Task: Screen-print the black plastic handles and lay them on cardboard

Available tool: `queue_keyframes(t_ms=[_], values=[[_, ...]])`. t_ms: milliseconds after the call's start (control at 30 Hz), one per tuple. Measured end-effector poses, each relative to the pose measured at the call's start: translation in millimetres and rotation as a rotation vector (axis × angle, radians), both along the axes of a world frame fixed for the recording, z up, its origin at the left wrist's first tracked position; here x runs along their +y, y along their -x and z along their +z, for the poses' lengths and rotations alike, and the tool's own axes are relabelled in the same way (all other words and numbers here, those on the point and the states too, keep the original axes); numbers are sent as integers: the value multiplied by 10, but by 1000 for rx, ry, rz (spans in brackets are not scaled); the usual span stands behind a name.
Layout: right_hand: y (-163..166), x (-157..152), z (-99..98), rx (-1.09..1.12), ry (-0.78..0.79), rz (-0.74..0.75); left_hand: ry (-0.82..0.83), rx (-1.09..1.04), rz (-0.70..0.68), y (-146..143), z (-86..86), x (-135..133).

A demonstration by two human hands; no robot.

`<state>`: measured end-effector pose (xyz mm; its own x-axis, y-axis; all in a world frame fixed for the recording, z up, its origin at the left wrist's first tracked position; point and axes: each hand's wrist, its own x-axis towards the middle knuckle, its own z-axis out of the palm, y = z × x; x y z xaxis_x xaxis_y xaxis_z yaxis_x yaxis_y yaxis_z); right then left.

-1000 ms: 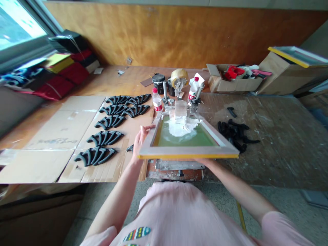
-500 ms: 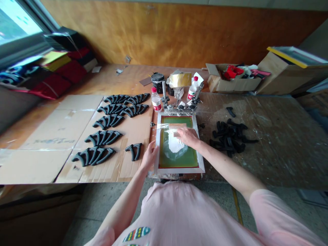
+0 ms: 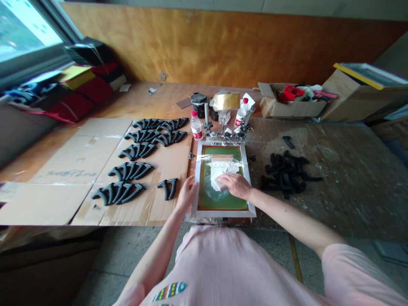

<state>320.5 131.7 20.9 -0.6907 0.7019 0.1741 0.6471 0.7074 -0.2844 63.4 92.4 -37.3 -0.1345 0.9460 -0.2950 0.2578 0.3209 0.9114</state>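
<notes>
A screen-printing frame (image 3: 251, 210) with a green mesh lies flat on the bench in front of me, white ink smeared across its middle. My left hand (image 3: 187, 194) rests on the frame's left rail, fingers curled over the edge. My right hand (image 3: 235, 185) lies on the mesh, closed over a squeegee (image 3: 219, 177) in the white ink. Left of the frame, a single black curved part (image 3: 168, 187) lies on cardboard.
Rows of black curved parts (image 3: 132, 170) lie on flattened cardboard (image 3: 76, 161) to the left. A loose heap of black parts (image 3: 287, 173) sits to the right. Bottles (image 3: 196, 125), an ink pot (image 3: 199, 103) and a tape roll (image 3: 226, 101) stand behind the frame. Open cartons (image 3: 291, 104) line the back right.
The frame was raised a second ago and has been lowered flat. My right hand came onto the mesh and has since slid toward me with the squeegee. A single black part now shows beside the frame.
</notes>
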Motion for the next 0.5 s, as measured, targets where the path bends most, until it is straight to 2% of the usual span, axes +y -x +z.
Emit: queue_keyframes(t_ms=[100, 233, 333, 400, 500], values=[[-30, -25, 19, -9, 50, 30, 14, -26, 8, -13, 53, -4], [60, 364, 315, 53, 85, -168, 8, -82, -3, -5, 265, -16], [40, 754, 598, 122, 46, -323, -8, -179, -30, 22, 570, -17], [-155, 941, 728, 224, 16, -416, -44, -195, -11, 28, 816, 19], [-637, 1039, 708, 424, -36, -635, -202, -191, 71, -20, 1185, 191]])
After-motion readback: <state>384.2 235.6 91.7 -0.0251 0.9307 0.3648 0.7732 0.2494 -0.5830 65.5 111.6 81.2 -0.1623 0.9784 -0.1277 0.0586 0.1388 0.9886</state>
